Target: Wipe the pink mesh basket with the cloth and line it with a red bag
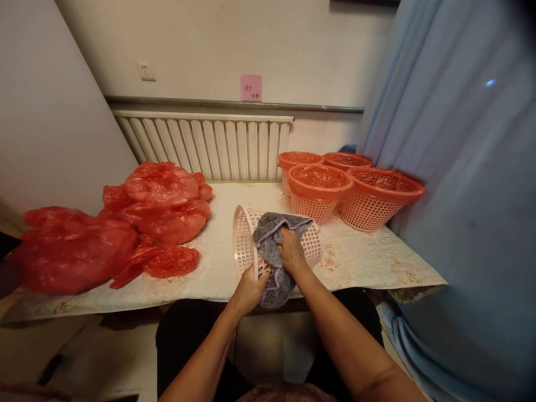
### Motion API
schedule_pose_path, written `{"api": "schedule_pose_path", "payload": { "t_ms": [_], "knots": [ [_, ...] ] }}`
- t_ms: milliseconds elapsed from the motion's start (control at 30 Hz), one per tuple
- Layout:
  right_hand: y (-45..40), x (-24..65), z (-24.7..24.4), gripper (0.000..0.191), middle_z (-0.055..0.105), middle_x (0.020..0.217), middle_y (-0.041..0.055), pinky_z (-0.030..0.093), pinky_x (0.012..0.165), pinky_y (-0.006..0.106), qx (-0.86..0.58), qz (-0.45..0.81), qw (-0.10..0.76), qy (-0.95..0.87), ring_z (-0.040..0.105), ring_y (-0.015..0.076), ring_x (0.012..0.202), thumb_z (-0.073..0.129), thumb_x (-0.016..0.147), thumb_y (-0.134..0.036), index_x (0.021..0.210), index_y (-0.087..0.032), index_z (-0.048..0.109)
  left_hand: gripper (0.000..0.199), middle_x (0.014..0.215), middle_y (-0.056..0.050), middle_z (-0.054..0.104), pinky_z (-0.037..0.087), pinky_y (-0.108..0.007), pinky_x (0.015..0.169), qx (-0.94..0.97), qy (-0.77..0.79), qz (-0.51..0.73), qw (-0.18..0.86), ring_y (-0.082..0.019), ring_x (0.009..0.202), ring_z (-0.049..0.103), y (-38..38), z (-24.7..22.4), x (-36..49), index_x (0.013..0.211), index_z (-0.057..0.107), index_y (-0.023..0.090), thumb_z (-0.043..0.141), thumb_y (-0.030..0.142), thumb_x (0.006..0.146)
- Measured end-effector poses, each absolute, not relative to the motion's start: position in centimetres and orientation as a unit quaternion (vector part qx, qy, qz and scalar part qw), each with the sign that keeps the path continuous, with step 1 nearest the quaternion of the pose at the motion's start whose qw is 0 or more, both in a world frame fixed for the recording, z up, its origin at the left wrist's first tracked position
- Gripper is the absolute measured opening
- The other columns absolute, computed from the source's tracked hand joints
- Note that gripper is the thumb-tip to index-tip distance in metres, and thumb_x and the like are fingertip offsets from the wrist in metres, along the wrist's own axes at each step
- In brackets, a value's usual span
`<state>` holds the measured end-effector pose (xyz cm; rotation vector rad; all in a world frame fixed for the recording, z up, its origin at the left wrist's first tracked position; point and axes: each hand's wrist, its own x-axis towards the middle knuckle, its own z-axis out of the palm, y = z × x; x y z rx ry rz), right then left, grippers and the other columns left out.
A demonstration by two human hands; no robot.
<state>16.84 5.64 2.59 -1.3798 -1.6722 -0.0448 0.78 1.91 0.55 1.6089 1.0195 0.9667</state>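
Bare forearms [209, 352] reach up from the bottom of my feed, over dark-clad legs [180, 340]. At the left hand [248, 290], I see the grip closed on the rim of a pale pink basket [313, 245], which lies on its side on the counter [220, 271], mouth facing left. With the right hand [291, 251], the grip is bunched around a grey cloth [268, 240], pressed against the basket's perforated wall. I have crumpled red bags [163, 206] on the left and four red-lined baskets [320, 190] behind, toward the right.
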Motion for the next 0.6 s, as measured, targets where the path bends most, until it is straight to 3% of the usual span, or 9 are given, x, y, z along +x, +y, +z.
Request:
{"api": "schedule_pose_path", "payload": {
  "t_ms": [167,367,600],
  "knots": [
    [8.0,24.2,2.2,0.021,0.066,0.091,0.008,0.042,0.077,0.03,-0.608,-0.023,0.507,-0.61,0.055,0.0196,0.082,0.045,0.081,-0.026,0.093,-0.016,0.06,0.035,0.111,-0.011,0.071,0.044,-0.038,0.103,0.687,0.4,0.394,0.463,-0.025,0.11,0.062,1.7,-0.3,0.8,0.109,0.065,0.01,0.052,0.026,0.08],
    [5.5,26.7,-0.1,0.027,0.067,0.093,0.0099,0.042,0.073,0.031,-0.676,-0.046,0.535,-0.505,0.056,0.0215,0.081,0.045,0.084,-0.037,0.098,-0.017,0.058,0.035,0.11,-0.01,0.072,0.044,-0.039,0.103,0.715,0.385,0.37,0.451,-0.025,0.109,0.063,2.0,-1.8,0.5,0.108,0.068,0.011,0.05,0.025,0.081],
    [1.7,18.7,-1.7,0.019,0.06,0.096,0.0082,0.043,0.087,0.039,-0.617,-0.066,0.561,-0.548,0.052,0.0248,0.096,0.043,0.077,-0.022,0.091,-0.022,0.056,0.031,0.106,-0.009,0.072,0.044,-0.038,0.101,0.743,0.357,0.363,0.434,-0.024,0.103,0.063,1.9,-1.8,0.4,0.104,0.07,0.012,0.05,0.023,0.084]
  ]
}}
